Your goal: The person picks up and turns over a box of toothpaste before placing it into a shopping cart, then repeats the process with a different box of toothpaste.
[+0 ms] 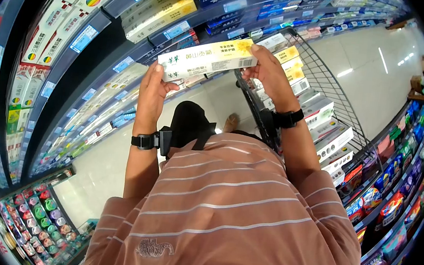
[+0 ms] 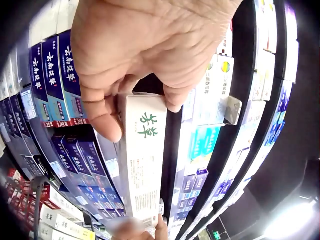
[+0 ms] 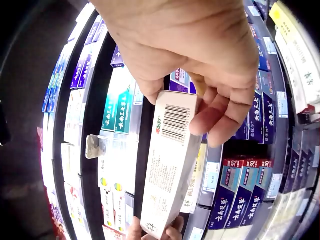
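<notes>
A long white and yellow box (image 1: 206, 59) with green characters is held crosswise in front of the chest, one end in each hand. The left hand (image 1: 153, 83) grips its left end, thumb on one face; in the left wrist view the left hand (image 2: 150, 50) pinches the end of the box (image 2: 144, 160) between thumb and fingers. The right hand (image 1: 271, 77) pinches the yellow end. In the right wrist view the right hand (image 3: 195, 60) has thumb and fingers on the end of the box (image 3: 170, 150) beside a barcode.
A wire shopping cart (image 1: 345, 102) stands at the right, holding stacked boxes (image 1: 330, 139). Shelves of boxed goods with blue price tags (image 1: 84, 38) curve along the left and top. Colourful packets (image 1: 391, 208) fill the right-hand shelves. Tiled floor (image 1: 85, 179) shows below.
</notes>
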The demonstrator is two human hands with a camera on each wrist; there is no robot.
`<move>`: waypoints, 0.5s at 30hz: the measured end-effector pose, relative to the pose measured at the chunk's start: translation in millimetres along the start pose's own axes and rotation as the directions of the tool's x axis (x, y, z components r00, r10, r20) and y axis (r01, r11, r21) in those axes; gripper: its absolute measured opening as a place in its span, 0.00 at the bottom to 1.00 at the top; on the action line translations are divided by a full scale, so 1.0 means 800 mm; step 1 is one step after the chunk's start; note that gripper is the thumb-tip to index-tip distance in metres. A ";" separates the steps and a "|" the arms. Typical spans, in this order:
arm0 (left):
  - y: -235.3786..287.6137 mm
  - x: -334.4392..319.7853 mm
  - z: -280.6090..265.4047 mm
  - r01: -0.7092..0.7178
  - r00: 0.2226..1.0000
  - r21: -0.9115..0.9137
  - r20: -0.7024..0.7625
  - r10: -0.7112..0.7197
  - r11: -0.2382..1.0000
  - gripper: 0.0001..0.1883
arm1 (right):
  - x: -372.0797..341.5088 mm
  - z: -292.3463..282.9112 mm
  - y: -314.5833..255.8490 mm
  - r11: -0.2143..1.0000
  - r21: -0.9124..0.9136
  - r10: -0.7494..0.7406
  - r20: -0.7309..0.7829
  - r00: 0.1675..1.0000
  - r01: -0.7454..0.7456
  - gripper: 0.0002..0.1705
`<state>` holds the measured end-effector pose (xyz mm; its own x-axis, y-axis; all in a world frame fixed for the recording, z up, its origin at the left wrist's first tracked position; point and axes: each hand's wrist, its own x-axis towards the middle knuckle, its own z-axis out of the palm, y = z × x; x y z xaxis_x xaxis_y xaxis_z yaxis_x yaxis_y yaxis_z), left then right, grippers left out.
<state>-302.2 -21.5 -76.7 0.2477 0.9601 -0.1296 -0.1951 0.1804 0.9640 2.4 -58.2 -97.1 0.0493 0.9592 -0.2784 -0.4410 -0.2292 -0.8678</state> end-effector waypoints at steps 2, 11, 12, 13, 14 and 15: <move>-0.002 0.001 -0.007 -0.003 1.000 -0.017 -0.008 0.003 1.000 0.26 | 0.004 0.001 0.002 1.000 0.010 0.007 0.021 1.000 -0.008 0.26; -0.011 0.002 -0.023 0.048 0.997 0.003 -0.054 -0.048 0.999 0.29 | 0.010 0.006 0.003 0.995 -0.090 0.047 0.012 0.999 -0.046 0.31; -0.010 0.002 -0.023 0.050 0.997 0.012 -0.062 -0.049 0.999 0.29 | 0.013 0.005 0.005 0.996 -0.080 0.045 0.014 0.999 -0.044 0.32; -0.009 0.002 -0.023 0.053 0.996 0.021 -0.070 -0.051 0.998 0.29 | 0.015 0.004 0.006 0.997 -0.069 0.044 0.015 0.999 -0.043 0.34; -0.009 0.001 -0.023 0.058 0.995 0.029 -0.077 -0.055 0.998 0.30 | 0.015 0.005 0.006 0.996 -0.081 0.046 0.022 0.999 -0.044 0.34; -0.008 0.001 -0.024 0.065 0.995 0.030 -0.084 -0.063 0.997 0.30 | 0.015 0.005 0.004 0.994 -0.094 0.049 0.028 0.998 -0.046 0.35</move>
<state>-318.9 -17.8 -87.5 0.1790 0.9615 -0.2087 -0.1501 0.2363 0.9600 -2.2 -46.5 -101.4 0.0025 0.9512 -0.3085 -0.3562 -0.2874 -0.8891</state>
